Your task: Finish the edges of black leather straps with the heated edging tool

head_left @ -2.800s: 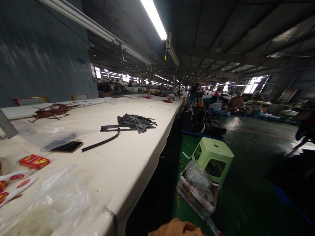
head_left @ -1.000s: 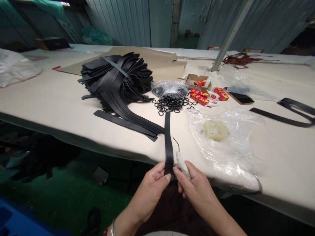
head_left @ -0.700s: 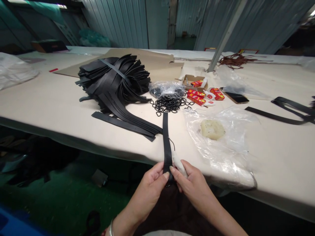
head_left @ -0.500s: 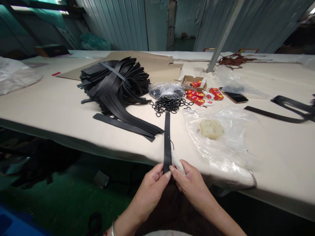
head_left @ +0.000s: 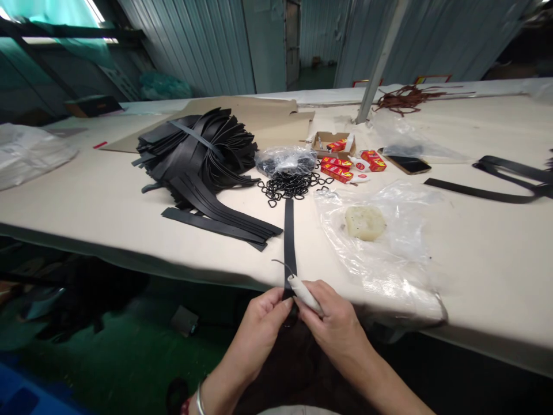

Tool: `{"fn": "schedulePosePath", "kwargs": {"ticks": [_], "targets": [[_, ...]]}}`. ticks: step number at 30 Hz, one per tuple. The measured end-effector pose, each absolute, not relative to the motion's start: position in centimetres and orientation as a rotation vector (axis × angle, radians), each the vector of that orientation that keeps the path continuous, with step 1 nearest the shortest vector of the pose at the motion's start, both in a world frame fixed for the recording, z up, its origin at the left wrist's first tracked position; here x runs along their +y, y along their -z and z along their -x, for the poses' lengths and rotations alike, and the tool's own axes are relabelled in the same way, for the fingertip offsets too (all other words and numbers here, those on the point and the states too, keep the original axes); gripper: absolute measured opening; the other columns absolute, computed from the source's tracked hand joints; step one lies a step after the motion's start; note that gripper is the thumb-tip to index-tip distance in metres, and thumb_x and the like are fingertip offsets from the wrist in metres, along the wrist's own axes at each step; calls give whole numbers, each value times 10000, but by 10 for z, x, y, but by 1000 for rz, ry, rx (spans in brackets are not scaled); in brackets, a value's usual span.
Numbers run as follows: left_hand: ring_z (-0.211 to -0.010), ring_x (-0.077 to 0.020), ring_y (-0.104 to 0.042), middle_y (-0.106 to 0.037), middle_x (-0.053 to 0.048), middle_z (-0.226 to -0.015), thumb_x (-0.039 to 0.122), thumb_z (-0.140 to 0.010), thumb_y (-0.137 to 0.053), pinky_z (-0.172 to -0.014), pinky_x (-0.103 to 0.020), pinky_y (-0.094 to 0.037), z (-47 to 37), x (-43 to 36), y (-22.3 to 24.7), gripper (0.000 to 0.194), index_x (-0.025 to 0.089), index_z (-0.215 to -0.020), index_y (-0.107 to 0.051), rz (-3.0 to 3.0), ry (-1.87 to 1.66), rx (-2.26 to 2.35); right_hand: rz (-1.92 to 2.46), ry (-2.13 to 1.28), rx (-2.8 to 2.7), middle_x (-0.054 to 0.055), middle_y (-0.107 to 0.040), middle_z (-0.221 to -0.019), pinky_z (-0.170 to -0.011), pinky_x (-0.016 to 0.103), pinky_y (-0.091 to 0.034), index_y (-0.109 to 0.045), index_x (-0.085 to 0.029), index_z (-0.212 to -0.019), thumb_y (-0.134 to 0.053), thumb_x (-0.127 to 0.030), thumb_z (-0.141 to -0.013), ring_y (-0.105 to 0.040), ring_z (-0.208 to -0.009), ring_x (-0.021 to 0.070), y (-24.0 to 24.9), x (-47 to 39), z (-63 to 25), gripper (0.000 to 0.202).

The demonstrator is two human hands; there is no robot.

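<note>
A long black leather-like strap (head_left: 289, 233) runs from the table down over its front edge toward me. My left hand (head_left: 265, 314) pinches the strap's near end between thumb and fingers. My right hand (head_left: 330, 311) is closed around a white-handled awl (head_left: 303, 293) with a thin, curved dark tip. That tip crosses over the strap and points left. The right thumb is beside the strap's near end; whether it also grips the strap I cannot tell. Just past the strap's far end lies a pile of black metal rings (head_left: 287, 185).
A tied bundle of black straps (head_left: 194, 150) lies left, with loose straps (head_left: 216, 226) before it. Yellowish wax-like block (head_left: 365, 223) rests on clear plastic (head_left: 401, 253) at right. Red-and-yellow boxes (head_left: 337, 168), a phone (head_left: 406, 161) and a metal post (head_left: 380, 63) are farther back.
My right hand has turned the awl, so its tip swung from the strap's right side to across the strap, pointing left. My left hand keeps its pinch. The view has shifted slightly.
</note>
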State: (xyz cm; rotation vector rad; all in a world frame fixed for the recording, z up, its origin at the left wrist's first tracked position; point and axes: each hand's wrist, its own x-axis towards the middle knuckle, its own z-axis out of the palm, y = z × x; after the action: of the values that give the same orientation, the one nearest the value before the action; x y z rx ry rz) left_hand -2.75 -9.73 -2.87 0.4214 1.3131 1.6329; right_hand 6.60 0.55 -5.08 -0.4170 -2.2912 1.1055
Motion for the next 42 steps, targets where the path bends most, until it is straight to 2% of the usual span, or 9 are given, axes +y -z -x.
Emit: {"fn": "schedulePosePath", "kwargs": {"ticks": [4,8,13,19,27,33,36,40,42], "targets": [[-788,-148,-547,-659,-14,-807,176,-797,-608,-772,-242,-407,22,-97,34,142,167,-916,-685,-337,-1669,1320,187,-628,-2355,51,-580,-720,-540,230,-453,-558,-138,-971,-403,-66,-844,-561,-597,149,47,9,-70,213],[-744,-128,-550,-662,-10,-835,180,-800,-616,-699,-206,-413,14,-96,35,192,190,-983,-669,-262,-1688,1284,4,-231,-2317,76,-599,-660,-498,267,-436,-531,-75,-1004,-396,-63,-869,-550,-547,168,40,11,-75,191],[-740,-117,-565,-674,-14,-843,239,-815,-616,-660,-176,-418,11,-96,36,190,204,-994,-669,-254,-1679,1239,-125,-199,-2317,110,-641,-707,-512,300,-443,-536,-51,-1008,-317,-65,-887,-584,-592,188,37,16,-82,250],[-852,-172,-593,-686,-14,-890,277,-814,-610,-796,-236,-435,12,-94,31,159,226,-943,-687,-385,-1644,1385,-212,-207,-2313,109,-642,-699,-484,306,-423,-541,-35,-987,-305,-47,-877,-587,-595,197,31,22,-85,262],[-896,-196,-591,-686,-31,-934,307,-841,-565,-828,-246,-432,11,-94,34,177,205,-921,-686,-493,-1603,1512,-246,-216,-2314,106,-634,-681,-476,310,-440,-528,-47,-1004,-291,-58,-867,-588,-595,200,26,26,-86,274],[-765,-172,-591,-686,-11,-811,287,-810,-599,-691,-214,-450,12,-91,30,157,194,-895,-691,-453,-1621,1595,-177,-255,-2319,109,-631,-704,-482,307,-445,-523,-45,-1035,-324,-67,-874,-573,-569,194,35,23,-81,257],[-623,-132,-557,-655,2,-687,273,-824,-573,-578,-193,-437,13,-88,27,158,165,-841,-687,-427,-1627,1595,103,-485,-2311,74,-599,-688,-494,283,-460,-508,-86,-1057,-401,-112,-879,-570,-563,180,43,19,-79,209],[-572,-134,-565,-644,-24,-672,254,-844,-533,-548,-218,-468,14,-85,24,185,121,-857,-662,-378,-1619,1521,566,-1282,-2218,28,-588,-728,-558,223,-488,-527,-176,-943,-429,-197,-889,-598,-616,142,39,13,-78,114],[-587,-141,-573,-642,-37,-686,251,-851,-519,-546,-228,-479,14,-85,23,197,108,-887,-650,-365,-1608,1503,710,-1635,-2149,3,-567,-663,-541,212,-477,-522,-182,-815,-438,-263,-897,-582,-580,131,34,11,-76,143]]}}
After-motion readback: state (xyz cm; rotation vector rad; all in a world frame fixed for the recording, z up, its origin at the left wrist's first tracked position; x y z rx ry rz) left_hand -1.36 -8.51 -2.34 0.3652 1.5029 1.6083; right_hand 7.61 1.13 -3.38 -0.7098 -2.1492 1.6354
